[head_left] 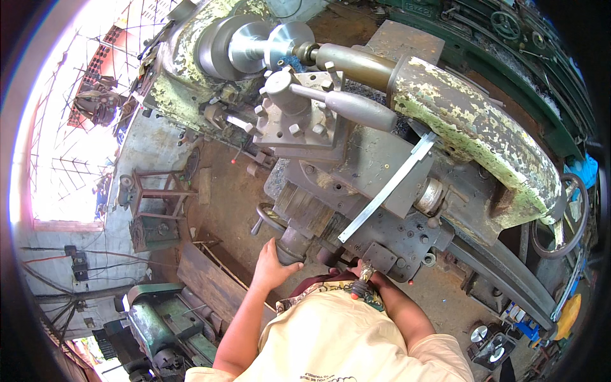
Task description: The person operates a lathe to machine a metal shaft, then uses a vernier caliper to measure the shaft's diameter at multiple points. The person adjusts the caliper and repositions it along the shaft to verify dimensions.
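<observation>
At the front of a metal lathe, my left hand [272,266] is curled against the round collar [294,244] of the cross-slide handwheel. Its thumb lies on the near side and its fingers on the far side. My right hand [365,270] reaches under the carriage front, where its fingers are hidden. Above my hands stands a square tool post [299,121] with a thick clamping lever [363,109]. Behind it, a shiny stepped metal workpiece [287,41] is held between the headstock and the tailstock centre. A long vernier caliper [387,190] lies slantwise across the carriage.
The tailstock [471,121], with flaking paint, fills the right side, its handwheel [563,216] at the far end. Another green machine [159,325] stands at lower left, near a metal stand [164,191]. Tools [493,347] lie on the floor at lower right.
</observation>
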